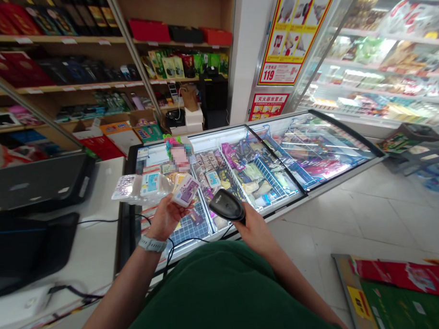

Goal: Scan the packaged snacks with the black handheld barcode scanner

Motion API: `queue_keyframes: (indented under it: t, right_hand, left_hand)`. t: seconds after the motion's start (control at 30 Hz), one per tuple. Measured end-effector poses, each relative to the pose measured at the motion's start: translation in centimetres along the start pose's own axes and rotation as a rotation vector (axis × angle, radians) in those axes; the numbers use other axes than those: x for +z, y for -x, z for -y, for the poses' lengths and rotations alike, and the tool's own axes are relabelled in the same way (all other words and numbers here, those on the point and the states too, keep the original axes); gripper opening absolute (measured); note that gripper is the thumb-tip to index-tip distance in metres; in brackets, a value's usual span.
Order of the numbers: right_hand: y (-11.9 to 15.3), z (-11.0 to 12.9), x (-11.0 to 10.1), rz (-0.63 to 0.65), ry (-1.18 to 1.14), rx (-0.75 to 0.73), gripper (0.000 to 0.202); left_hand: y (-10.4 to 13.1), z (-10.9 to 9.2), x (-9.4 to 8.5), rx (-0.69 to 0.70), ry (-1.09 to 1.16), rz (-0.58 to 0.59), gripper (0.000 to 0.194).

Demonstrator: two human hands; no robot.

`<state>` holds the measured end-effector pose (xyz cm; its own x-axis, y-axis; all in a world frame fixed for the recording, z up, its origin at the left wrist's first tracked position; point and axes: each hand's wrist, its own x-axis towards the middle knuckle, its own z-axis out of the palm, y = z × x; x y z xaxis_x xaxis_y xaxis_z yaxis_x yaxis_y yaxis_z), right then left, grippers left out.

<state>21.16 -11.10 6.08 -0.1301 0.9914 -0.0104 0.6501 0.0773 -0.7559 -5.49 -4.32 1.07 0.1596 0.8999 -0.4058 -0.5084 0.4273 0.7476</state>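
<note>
Inspector: Report the surroundings, taking the freezer [122,244] as reference.

Clerk: Left of the freezer is a desk [96,245] bearing a black machine [40,182] and a white box [21,303]. Shelves [83,86] of boxes and packets stand behind the freezer. A red and yellow poster [282,37] hangs behind its middle, and lit shelves [382,77] of wrapped goods stand beyond its right end.

Inspector: Anything in the way?

Clerk: A black cable [171,250] loops across the freezer's near left part, close below the hands. A blue-labelled pack [151,182] and a silvery pack [125,188], both in clear plastic, crowd the freezer's left end beside the left hand. A bright packet [171,143], partly blurred out, sits farther back at that end; whether it touches the glass cannot be told.

Inspector: And the hands?

Clerk: The left hand [166,216] grips a purple-labelled pack [186,190] above the freezer's left half. The right hand [254,228] is closed round a black scanner [226,206], above the freezer's near edge.

Inspector: Orientation?

Clerk: The purple-labelled pack is tilted, label upward; its long axis appears to slant from the freezer's near left toward its far right. The scanner's long axis runs roughly along the freezer, rounded head toward the freezer's left end, just short of the pack, without contact.
</note>
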Motion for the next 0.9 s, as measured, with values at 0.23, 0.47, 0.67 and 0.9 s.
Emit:
queue_keyframes:
  t: [0.23,0.47,0.67,0.9]
  right_hand:
    - [0.21,0.34,0.10,0.020,0.005,0.001,0.017]
    - [0.08,0.63,0.23,0.016,0.016,-0.017,0.014]
    - [-0.08,0.52,0.32,0.025,0.012,-0.020,0.013]
    - [-0.31,0.14,0.35,0.030,0.007,-0.029,0.017]
  left_hand:
    - [0.20,0.25,-0.82,-0.006,0.022,-0.003,0.046]
    - [0.41,0.10,-0.87,-0.006,0.028,0.010,0.045]
    - [0.47,-0.02,-0.93,-0.006,0.028,0.013,0.046]
    - [0.47,-0.13,-0.37,-0.014,0.011,-0.015,0.045]
